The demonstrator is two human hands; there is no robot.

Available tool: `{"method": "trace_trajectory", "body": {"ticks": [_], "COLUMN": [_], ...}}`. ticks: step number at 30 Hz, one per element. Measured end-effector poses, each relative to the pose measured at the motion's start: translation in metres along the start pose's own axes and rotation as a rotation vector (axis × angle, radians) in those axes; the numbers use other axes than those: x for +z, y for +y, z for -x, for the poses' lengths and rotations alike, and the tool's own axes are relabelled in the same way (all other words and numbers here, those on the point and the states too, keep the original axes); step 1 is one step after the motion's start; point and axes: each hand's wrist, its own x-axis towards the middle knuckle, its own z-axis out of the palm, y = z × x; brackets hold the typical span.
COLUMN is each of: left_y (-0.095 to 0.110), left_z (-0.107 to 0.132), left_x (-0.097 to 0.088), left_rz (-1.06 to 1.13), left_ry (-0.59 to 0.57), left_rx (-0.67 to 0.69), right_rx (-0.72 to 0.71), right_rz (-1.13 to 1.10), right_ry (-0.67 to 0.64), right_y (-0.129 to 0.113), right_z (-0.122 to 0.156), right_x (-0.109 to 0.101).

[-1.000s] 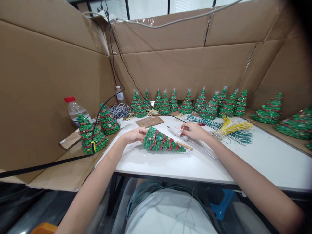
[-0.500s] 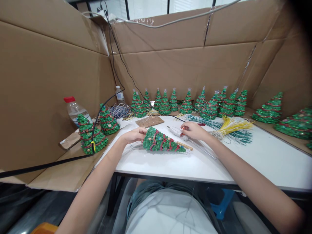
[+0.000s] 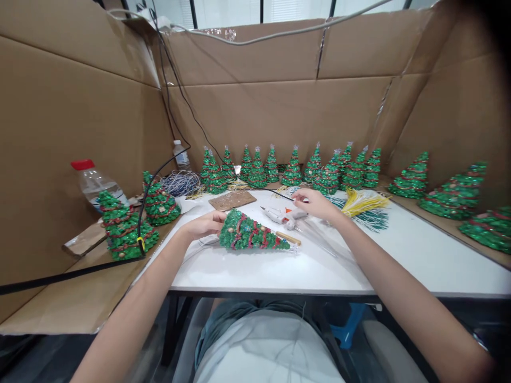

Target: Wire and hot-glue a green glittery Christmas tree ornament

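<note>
A green beaded Christmas tree [image 3: 249,232] with red garland and small ornaments lies on its side on the white table, its star tip pointing right. My left hand [image 3: 205,224] grips it at the base; some of its fingers are hidden behind the tree. My right hand [image 3: 313,202] is above the hot glue gun [image 3: 281,215], fingers loosely bent and thumb apart, with nothing visible in them. The glue gun lies with its nozzle to the left and a clear glue stick [image 3: 319,240] trailing from its back. A black cable [image 3: 263,189] meets my right fingertips; I cannot tell whether they touch.
A brown board [image 3: 232,200] lies beyond the tree, and a wooden stick [image 3: 288,238] beside its tip. Several finished trees [image 3: 293,171] line the cardboard wall. Yellow wires [image 3: 361,203] lie at right, tangled wire [image 3: 181,183] and a red-capped bottle [image 3: 99,183] at left.
My right hand has come off the glue gun and lifted slightly up and away from it. My left hand still holds the tree. The whole view has shifted a little.
</note>
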Motion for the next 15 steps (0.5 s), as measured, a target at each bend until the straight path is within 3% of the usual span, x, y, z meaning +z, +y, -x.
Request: {"method": "trace_trajectory", "body": {"ticks": [9,15], "left_y": [0.004,0.007], "left_z": [0.0,0.0], "left_x": [0.001,0.003], "left_rz": [-0.013,-0.021], "left_ry": [-0.005,-0.034], "left_rx": [-0.005,0.014], "right_rx": [0.226,0.229], "right_rz": [0.179,0.162], "right_ry": [0.061,-0.06], "right_y": [0.086,0.098], "right_z": [0.022,0.034], "right_x": [-0.065,-0.08]}}
